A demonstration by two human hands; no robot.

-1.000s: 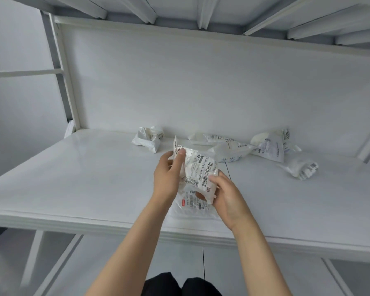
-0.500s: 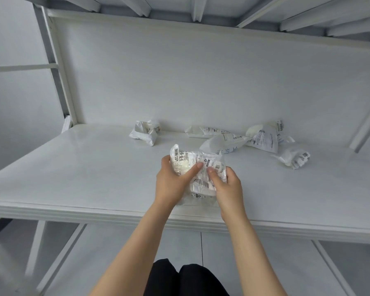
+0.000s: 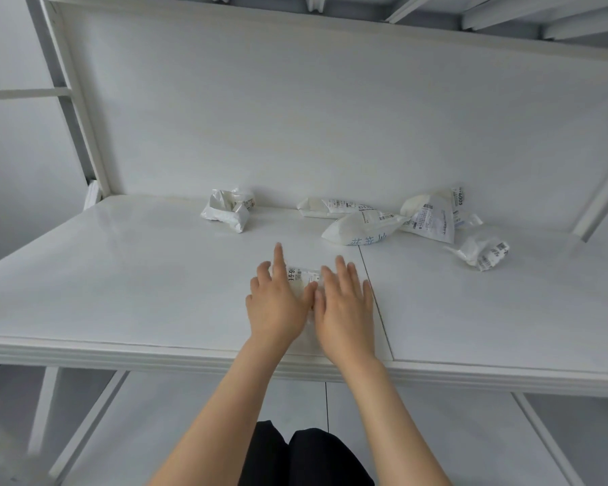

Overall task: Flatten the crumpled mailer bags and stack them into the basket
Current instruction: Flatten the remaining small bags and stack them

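Note:
A white mailer bag (image 3: 302,276) with black print lies on the white table (image 3: 137,275), mostly hidden under my hands. My left hand (image 3: 276,299) presses flat on its left part, fingers spread. My right hand (image 3: 344,303) lies flat on its right part, palm down. Several crumpled mailer bags rest near the back wall: one at the left (image 3: 227,210), a flat one (image 3: 334,207), a puffed one with blue print (image 3: 362,227), a larger one (image 3: 432,219) and a small clear one (image 3: 481,250). No basket is in view.
A white back panel (image 3: 330,117) closes off the table's far side. Shelf posts stand at the left (image 3: 71,100) and right (image 3: 601,201). A seam (image 3: 372,292) runs across the table just right of my right hand. The table's front edge (image 3: 155,356) is near me.
The bag was held up in both hands a second ago. It has come down onto the table, and both hands have opened and now press flat on it.

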